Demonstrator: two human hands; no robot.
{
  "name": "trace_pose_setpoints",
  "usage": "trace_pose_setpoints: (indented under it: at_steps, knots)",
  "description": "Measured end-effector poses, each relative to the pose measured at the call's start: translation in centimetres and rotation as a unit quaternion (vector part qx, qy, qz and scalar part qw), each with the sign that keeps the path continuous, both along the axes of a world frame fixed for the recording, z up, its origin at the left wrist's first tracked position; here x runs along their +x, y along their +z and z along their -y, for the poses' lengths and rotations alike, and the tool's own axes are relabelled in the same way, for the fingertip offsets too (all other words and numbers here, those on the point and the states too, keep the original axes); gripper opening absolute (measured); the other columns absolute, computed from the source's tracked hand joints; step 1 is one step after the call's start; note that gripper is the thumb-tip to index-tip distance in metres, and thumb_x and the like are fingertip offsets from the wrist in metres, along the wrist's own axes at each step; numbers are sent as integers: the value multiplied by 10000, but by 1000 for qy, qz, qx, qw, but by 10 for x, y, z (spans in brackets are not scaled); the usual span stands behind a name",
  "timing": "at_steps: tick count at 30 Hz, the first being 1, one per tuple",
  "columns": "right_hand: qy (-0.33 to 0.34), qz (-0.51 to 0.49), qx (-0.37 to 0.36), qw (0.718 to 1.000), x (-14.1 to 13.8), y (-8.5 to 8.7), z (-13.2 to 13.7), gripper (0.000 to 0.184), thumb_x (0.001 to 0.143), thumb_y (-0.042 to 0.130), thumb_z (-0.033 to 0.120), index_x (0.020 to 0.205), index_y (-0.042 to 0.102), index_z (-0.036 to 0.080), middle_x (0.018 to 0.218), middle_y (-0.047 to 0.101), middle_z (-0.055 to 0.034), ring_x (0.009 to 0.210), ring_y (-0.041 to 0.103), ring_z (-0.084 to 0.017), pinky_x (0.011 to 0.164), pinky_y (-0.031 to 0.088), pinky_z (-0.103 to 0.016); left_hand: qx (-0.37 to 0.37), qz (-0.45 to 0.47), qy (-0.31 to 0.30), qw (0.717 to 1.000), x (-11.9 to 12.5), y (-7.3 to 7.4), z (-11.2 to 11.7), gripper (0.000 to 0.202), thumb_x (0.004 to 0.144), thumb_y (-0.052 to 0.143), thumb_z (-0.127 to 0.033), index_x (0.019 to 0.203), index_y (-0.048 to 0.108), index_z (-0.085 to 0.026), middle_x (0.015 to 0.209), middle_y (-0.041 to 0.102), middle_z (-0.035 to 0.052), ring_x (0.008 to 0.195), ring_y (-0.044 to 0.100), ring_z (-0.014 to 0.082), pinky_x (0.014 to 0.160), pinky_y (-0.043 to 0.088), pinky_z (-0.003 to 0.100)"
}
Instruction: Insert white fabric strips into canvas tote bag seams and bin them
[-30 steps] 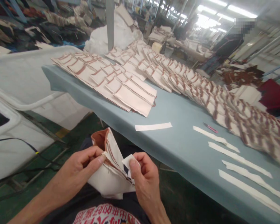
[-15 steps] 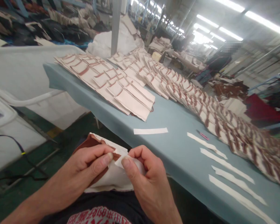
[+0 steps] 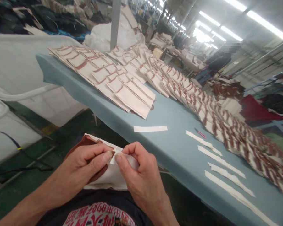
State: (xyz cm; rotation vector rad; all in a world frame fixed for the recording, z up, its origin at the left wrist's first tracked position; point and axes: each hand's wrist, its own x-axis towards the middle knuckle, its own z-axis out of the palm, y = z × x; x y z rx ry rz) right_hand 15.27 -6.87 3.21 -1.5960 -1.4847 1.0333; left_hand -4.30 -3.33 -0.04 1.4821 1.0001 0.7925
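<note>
A cream and brown leather piece [image 3: 106, 179] lies in my lap, its brown side turned out at the left. My left hand [image 3: 88, 164] pinches the edge of this piece between thumb and forefinger. Close beside it, my right hand [image 3: 141, 171] is closed on a white strip [image 3: 112, 160], thumb on top, against the same edge. Only the end of the strip shows; my right fingers cover the rest. The two thumbs nearly meet.
A blue-green covered table [image 3: 169, 147] runs diagonally ahead. On it lie a short white strip [image 3: 151, 128], several longer strips [image 3: 221, 161], pink-handled snips [image 3: 201, 134] and rows of overlapping cream-and-brown pieces [image 3: 134, 97]. White bins [image 3: 21, 66] stand left. A person [image 3: 214, 64] is farther back.
My fingers have drawn closer together, and less of the white strip shows between them. The whole view has shifted slightly.
</note>
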Motion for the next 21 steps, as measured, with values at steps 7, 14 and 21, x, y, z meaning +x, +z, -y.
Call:
trace_pose_setpoints:
  at_steps: [7,14,21]
  knots:
    - [8,2,-28,1000,-3,-5,-1,236,974,699,445,833,655,261,693,656,27,608,538,-161,552,364,-269,-83,15,-14,996,-4,-10,2,569,985,664,-686,639,584,-242,556,433,-44,477,363,123,379,283,211]
    - [-11,-30,-39,999,-7,-16,-5,213,950,718,428,833,652,263,715,680,30,620,553,-159,546,386,-258,-92,32,9,995,0,-11,1,536,990,688,-636,641,591,-240,524,387,-70,445,298,103,358,206,212]
    - [-30,-30,-36,998,-10,-22,-5,209,935,717,428,829,643,263,711,671,34,632,577,-166,584,408,-268,-87,48,46,994,-4,-27,9,526,1042,646,-616,712,671,-208,603,513,-56,525,446,95,453,377,148]
